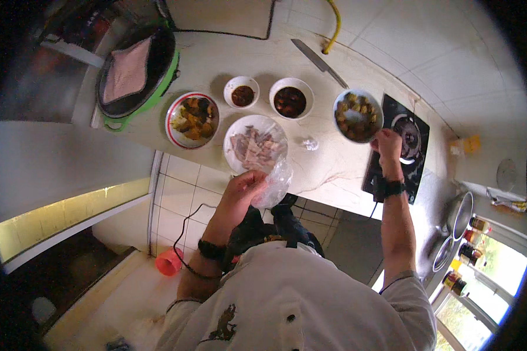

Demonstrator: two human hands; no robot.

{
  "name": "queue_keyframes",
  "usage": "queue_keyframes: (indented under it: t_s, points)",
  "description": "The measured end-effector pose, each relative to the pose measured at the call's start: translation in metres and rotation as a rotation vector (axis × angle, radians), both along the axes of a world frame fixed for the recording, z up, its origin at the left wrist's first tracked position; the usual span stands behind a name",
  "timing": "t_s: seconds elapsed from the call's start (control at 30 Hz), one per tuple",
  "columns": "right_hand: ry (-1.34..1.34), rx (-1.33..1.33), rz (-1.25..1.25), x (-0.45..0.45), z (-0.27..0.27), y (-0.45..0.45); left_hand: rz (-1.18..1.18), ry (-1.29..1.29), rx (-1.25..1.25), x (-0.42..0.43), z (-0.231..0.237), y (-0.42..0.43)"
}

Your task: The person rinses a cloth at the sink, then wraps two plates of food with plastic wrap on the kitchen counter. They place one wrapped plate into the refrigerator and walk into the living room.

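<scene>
Clear plastic film [276, 186] hangs from the fingers of my left hand [246, 186], in front of the counter's near edge. The film reaches up over part of a white plate [231, 163] that holds sliced meat [251, 147]. At the right, my right hand [388, 142] grips the near rim of a bowl [336, 119] of brownish food pieces [355, 109], close to the black cooktop [374, 173]. I cannot tell whether that bowl is lifted. Between the plate and this bowl lies a small crumpled piece of clear plastic [310, 144].
A red-rimmed bowl [170, 123] and two white bowls [227, 85] [308, 87] of dark food stand around the plate. Behind them lies a kitchen knife [318, 62]. A green-sided electric pan [167, 85] with a pink cloth [127, 72] occupies the left end. A yellow hose [337, 19] rises behind.
</scene>
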State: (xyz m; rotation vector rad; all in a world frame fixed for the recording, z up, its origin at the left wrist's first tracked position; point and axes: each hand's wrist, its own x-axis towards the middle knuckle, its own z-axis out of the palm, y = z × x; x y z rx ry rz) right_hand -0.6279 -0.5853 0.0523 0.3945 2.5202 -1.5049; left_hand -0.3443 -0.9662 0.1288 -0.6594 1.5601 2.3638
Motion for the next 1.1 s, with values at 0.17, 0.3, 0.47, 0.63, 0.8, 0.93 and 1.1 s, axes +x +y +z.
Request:
queue_keyframes:
  t_s: [0.17, 0.3, 0.47, 0.63, 0.8, 0.93, 1.1]
  points:
    - [-0.149, 0.121, -0.047, 0.107, -0.036, 0.035, -0.023, -0.024, 0.097, -0.017, -0.013, 0.032]
    - [-0.186, -0.048, -0.128, 0.157, -0.055, 0.028, -0.030, -0.079, 0.179, -0.027, -0.017, 0.047]
    - [-0.214, -0.065, -0.110, 0.178, -0.056, 0.016, -0.003, -0.144, 0.184, -0.040, -0.020, 0.065]
    - [-0.225, -0.085, -0.120, 0.180, -0.047, 0.006, -0.039, -0.122, 0.202, -0.052, -0.030, 0.077]
    - [-0.348, 0.041, -0.008, 0.171, -0.025, 0.011, -0.125, -0.089, 0.255, -0.064, -0.040, 0.086]
    - [-0.056, 0.108, 0.101, 0.169, 0.012, 0.013, -0.328, -0.021, 0.203, -0.067, -0.034, 0.096]
    - [-0.343, -0.821, 0.483, 0.177, 0.045, -0.007, -0.673, -0.050, 0.353, -0.073, -0.029, 0.117]
